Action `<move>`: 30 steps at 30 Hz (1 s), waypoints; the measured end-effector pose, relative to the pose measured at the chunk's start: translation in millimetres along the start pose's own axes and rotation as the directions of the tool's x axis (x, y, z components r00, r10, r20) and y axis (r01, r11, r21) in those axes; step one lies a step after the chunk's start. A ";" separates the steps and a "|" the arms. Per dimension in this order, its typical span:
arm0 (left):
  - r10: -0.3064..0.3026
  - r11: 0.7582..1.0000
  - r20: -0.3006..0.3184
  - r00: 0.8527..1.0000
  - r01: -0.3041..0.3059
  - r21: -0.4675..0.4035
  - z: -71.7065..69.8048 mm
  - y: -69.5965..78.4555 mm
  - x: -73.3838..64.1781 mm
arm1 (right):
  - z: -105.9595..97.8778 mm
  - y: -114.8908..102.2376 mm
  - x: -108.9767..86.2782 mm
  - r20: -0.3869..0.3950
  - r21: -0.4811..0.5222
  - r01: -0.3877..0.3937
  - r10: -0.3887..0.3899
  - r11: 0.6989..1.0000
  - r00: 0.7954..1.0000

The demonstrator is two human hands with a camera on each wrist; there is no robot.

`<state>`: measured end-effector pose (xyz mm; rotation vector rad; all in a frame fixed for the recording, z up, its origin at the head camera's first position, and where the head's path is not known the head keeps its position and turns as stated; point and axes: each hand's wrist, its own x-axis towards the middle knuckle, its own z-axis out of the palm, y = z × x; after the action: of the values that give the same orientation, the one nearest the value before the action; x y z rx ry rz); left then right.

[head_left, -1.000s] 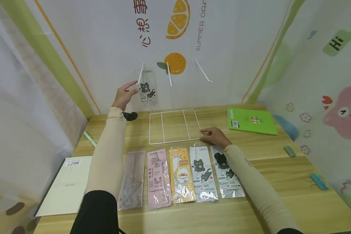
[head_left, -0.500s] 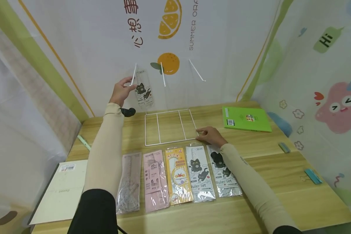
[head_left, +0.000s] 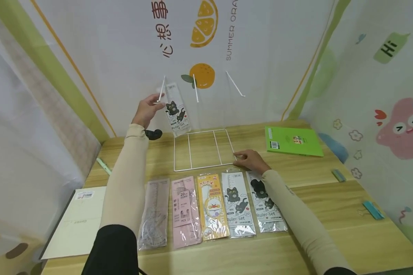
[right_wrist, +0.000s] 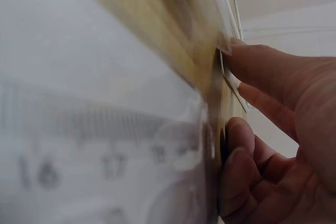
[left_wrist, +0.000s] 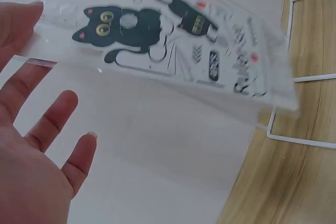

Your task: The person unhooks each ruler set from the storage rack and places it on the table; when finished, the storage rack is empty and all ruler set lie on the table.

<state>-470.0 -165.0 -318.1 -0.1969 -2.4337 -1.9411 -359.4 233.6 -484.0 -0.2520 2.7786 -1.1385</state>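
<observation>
My left hand [head_left: 147, 109] pinches the left edge of a clear-bagged ruler set [head_left: 177, 110] printed with black cats. In the left wrist view the thumb and a finger hold the bag's edge, while the other fingers are spread. The bag hangs tilted beside the left white hook rod [head_left: 161, 88], its lower end overlapping the back of a white wire rack [head_left: 200, 168]. At the rack's front right corner, my right hand [head_left: 252, 161] grips the wire with thumb and index finger. A ruler bag [right_wrist: 105, 145] fills much of the right wrist view, near the curled fingers.
In front of the rack lie several bagged ruler sets, including pink [head_left: 186, 229], yellow duck [head_left: 212, 206] and cat ones [head_left: 237, 206]. A green book [head_left: 294, 141] lies at right, a white book [head_left: 75, 225] at left. Two more hook rods [head_left: 195, 88] project before the curtain.
The cat ruler set has swung from hanging nearly straight to tilted, its lower end coming right and forward. My left hand has closed on its edge. The right hand stays at the rack corner.
</observation>
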 end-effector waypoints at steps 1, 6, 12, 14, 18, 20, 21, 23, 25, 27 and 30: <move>0.005 1.000 -0.006 1.000 -0.005 -0.006 -0.5 -1.1 -2.1 | -0.3 0.1 -0.4 0.001 -0.005 0.005 -0.005 1.000 1.000; 0.046 0.997 -0.010 0.999 -0.046 -0.060 -2.7 -3.9 -16.1 | -3.2 -2.0 -2.9 -0.009 -0.003 -0.003 0.003 1.000 1.000; 0.142 0.984 -0.013 0.990 -0.142 -0.108 -8.1 -13.5 -32.7 | -2.9 -5.0 -2.4 -0.009 0.003 -0.014 0.014 1.000 1.000; 0.164 0.982 -0.020 0.986 -0.165 -0.092 -10.2 -18.2 -38.2 | -0.9 -4.9 -1.4 -0.005 0.001 -0.014 0.014 1.000 1.000; 0.226 0.971 -0.024 0.974 -0.228 -0.077 -12.2 -20.5 -54.8 | 0.8 -3.7 -0.2 -0.006 -0.005 -0.017 0.017 1.000 1.000; 0.266 0.961 -0.026 0.963 -0.268 -0.074 -11.9 -22.2 -63.6 | 1.7 -2.6 -0.2 -0.012 0.002 -0.027 0.027 1.000 1.000; 0.288 0.954 -0.027 0.957 -0.290 -0.075 -12.0 -23.2 -67.7 | 2.0 -2.4 -0.3 -0.015 0.005 -0.028 0.028 1.000 0.999; 0.326 0.942 -0.030 0.945 -0.327 -0.071 -12.5 -24.3 -76.0 | 2.3 -2.4 -0.5 -0.019 0.007 -0.026 0.026 1.000 0.999; 0.351 0.933 -0.029 0.936 -0.352 -0.070 -13.7 -24.3 -84.2 | 2.5 -2.5 -0.5 -0.021 0.011 -0.023 0.023 1.000 1.000; 0.367 0.927 -0.021 0.930 -0.368 -0.075 -15.2 -22.8 -92.0 | 2.3 -2.4 -0.5 -0.021 0.008 -0.016 0.016 1.000 1.000; 0.382 0.920 -0.008 0.924 -0.381 -0.091 -18.0 -20.3 -100.8 | 1.8 -2.0 -0.6 -0.021 0.006 -0.001 0.001 1.000 1.000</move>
<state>-373.3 -195.5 -343.4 -0.6330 -2.1096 -1.8720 -358.3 231.1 -483.8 -0.2393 2.7928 -1.1560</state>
